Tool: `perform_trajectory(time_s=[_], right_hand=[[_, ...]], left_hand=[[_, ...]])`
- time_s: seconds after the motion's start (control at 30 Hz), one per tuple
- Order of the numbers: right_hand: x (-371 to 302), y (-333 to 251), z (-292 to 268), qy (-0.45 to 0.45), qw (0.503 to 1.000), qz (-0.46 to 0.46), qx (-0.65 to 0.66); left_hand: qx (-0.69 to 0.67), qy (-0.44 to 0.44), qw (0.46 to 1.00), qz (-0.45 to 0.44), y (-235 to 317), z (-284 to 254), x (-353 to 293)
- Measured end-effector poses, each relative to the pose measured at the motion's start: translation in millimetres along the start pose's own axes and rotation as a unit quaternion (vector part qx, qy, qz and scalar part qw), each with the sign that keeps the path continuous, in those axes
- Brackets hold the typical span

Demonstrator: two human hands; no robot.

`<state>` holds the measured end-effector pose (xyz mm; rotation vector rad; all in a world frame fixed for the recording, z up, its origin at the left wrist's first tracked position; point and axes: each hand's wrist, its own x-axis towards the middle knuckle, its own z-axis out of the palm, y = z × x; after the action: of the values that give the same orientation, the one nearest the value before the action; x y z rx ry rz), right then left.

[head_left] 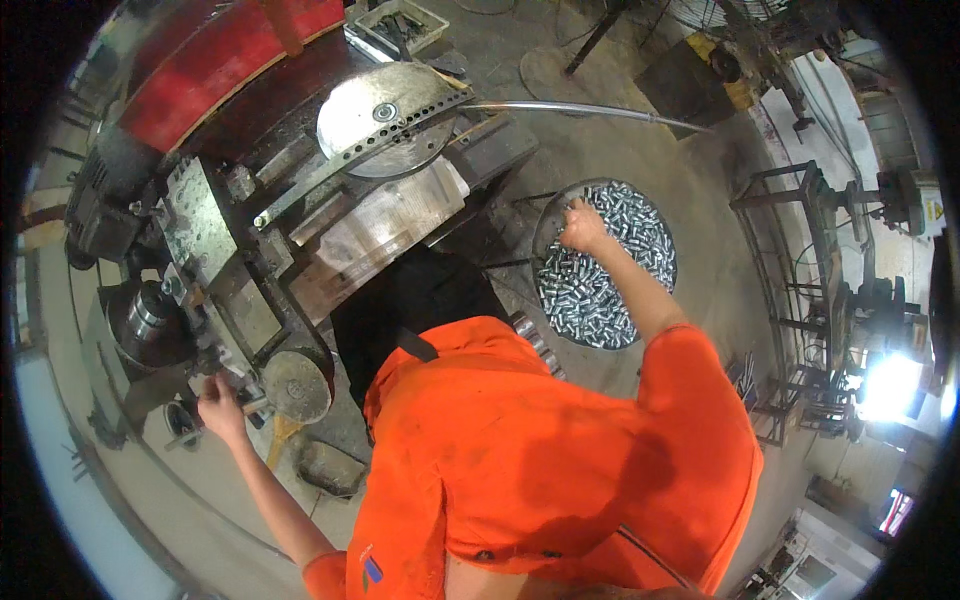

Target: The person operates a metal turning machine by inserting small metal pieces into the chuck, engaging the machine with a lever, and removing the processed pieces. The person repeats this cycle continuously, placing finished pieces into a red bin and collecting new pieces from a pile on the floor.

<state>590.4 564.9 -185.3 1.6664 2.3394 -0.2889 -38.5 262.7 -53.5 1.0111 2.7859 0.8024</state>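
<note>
On the left, my left hand point(221, 412) is closed around a bar handle point(256, 405) at the end of the machine; part of the handle is hidden by my fingers. My right hand point(582, 228) reaches over a round tray point(546, 222) at the right. Many short, shiny metal sleeves point(600, 285) fill the tray. The fingers of my right hand are drawn together above its far left part. Whatever they hold is too small to make out.
In front of me stands a machine with a round metal disc point(385, 112), a perforated bar point(365, 150) and a steel plate point(390, 225). A long rod point(590, 107) juts to the right. A metal rack point(790, 270) stands further right. A shallow pan point(330, 468) lies below left.
</note>
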Motion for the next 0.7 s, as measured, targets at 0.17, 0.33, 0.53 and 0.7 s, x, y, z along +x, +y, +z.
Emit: perform_trajectory(time_s=[0.17, 0.33, 0.53, 0.7], right_hand=[[-9.3, -12.1, -0.3, 0.068, 0.984, 0.067, 0.149], [14.4, -6.8, 5.9, -0.018, 0.995, 0.075, 0.06], [21.7, -14.8, -4.9, -0.006, 0.996, 0.079, 0.035], [-10.3, -72.7, -94.9, 0.068, 0.973, -0.093, 0.202]], left_hand=[[-0.02, -0.034, 0.999, 0.002, 7.0, -3.9, -2.0], [-0.031, -0.027, 0.999, 0.003, 10.8, -2.4, -1.9], [-0.095, -0.087, 0.991, 0.04, 8.2, -14.4, -3.6], [-0.193, -0.077, 0.977, 0.043, 66.8, -57.3, -27.8]])
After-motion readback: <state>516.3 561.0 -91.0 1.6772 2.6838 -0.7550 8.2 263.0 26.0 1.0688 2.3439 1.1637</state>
